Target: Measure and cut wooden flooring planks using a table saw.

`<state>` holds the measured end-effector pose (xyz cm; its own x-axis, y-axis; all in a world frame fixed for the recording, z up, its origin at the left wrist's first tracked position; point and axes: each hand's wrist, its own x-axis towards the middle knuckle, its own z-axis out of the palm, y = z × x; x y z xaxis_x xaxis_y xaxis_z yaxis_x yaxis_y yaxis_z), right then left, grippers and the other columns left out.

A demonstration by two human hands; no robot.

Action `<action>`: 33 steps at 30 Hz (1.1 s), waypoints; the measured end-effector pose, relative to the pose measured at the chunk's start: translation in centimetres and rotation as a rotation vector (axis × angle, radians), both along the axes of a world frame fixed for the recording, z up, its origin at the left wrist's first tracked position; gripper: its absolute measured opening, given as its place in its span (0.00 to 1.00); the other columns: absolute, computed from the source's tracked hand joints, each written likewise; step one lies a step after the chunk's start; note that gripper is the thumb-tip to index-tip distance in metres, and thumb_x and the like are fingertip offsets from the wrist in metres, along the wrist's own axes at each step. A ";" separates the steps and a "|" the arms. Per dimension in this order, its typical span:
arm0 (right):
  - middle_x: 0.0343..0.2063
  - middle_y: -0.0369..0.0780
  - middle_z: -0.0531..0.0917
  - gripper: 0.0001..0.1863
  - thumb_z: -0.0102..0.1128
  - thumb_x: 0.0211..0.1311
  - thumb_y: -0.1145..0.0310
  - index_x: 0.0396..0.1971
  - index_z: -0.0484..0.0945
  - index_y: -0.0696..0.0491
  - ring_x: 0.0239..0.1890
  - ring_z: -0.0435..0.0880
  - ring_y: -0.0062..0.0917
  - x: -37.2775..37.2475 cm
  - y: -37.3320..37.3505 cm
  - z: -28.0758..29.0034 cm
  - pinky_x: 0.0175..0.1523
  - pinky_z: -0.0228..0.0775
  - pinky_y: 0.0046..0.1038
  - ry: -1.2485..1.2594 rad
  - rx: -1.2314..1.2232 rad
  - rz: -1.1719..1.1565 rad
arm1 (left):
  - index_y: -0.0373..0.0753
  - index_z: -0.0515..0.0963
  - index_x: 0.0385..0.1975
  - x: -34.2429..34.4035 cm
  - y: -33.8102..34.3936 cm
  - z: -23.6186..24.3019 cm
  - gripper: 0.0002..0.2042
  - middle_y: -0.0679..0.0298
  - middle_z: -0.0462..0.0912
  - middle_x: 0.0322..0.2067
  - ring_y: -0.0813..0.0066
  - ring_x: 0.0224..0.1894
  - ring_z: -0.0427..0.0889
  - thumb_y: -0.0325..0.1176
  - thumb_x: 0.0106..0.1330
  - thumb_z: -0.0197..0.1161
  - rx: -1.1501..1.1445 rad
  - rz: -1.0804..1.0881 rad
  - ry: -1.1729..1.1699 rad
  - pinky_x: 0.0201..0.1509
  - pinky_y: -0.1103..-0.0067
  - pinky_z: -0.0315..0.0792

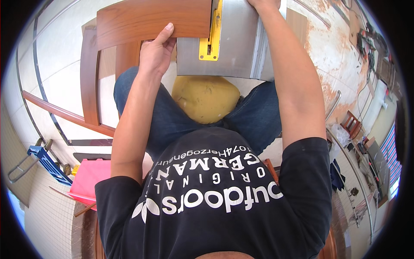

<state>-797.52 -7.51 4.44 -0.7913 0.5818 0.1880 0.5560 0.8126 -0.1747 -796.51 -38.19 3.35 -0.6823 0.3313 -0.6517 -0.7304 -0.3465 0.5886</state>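
Observation:
A reddish-brown wooden board (151, 21) reaches from the left onto a grey metal saw table (237, 60). My left hand (157, 54) grips its near edge, thumb pressed on top and fingers curled beneath. The board's right end lies beside a yellow slotted insert plate (209, 52) set in the table; a blade cannot be made out clearly. At the top edge of the picture, my right hand (263, 3) is near the far right part of the saw table, next to a metal rail strip (258, 49). Its fingers are mostly cut off by the picture's edge.
A scuffed yellow rounded surface (205, 99) sits between my knees. Left of me lies a brown wooden frame (89, 82) on pale tiles, with a blue folding trolley (49, 166) and a pink container (88, 181) farther back. Sawdust and tools (373, 49) spread across the right.

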 end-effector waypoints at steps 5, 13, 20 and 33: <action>0.63 0.48 0.72 0.29 0.47 0.66 0.57 0.61 0.70 0.59 0.68 0.64 0.41 0.0 0.1 -0.1 0.72 0.49 0.50 -0.001 0.018 -0.016 | 0.37 0.74 0.53 0.1 0.0 0.3 0.17 0.64 0.80 0.48 0.74 0.52 0.78 0.27 0.66 0.68 -0.016 0.001 -0.002 0.58 0.77 0.74; 0.64 0.48 0.71 0.29 0.47 0.66 0.57 0.62 0.70 0.59 0.69 0.63 0.41 0.2 0.2 0.0 0.73 0.47 0.50 0.033 0.005 0.007 | 0.37 0.74 0.52 -0.4 0.3 -0.1 0.17 0.64 0.80 0.49 0.74 0.52 0.78 0.28 0.66 0.68 -0.003 -0.010 0.033 0.58 0.78 0.74; 0.66 0.48 0.69 0.30 0.47 0.67 0.56 0.64 0.68 0.59 0.70 0.62 0.40 0.3 0.1 -0.1 0.73 0.46 0.50 0.001 -0.009 -0.007 | 0.37 0.74 0.52 -0.5 0.4 -0.1 0.17 0.63 0.80 0.48 0.74 0.51 0.79 0.28 0.65 0.69 0.002 -0.028 0.042 0.57 0.78 0.74; 0.64 0.47 0.72 0.29 0.49 0.66 0.56 0.62 0.71 0.58 0.68 0.64 0.40 0.3 0.2 -0.4 0.72 0.49 0.49 0.045 0.012 0.004 | 0.39 0.74 0.51 -0.3 0.3 0.0 0.17 0.64 0.81 0.46 0.76 0.50 0.80 0.27 0.65 0.69 -0.015 -0.030 0.040 0.56 0.79 0.76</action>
<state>-797.25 -7.27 4.01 -0.7844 0.5759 0.2305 0.5443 0.8172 -0.1896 -796.80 -37.86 3.31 -0.6981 0.3422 -0.6289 -0.7159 -0.3154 0.6229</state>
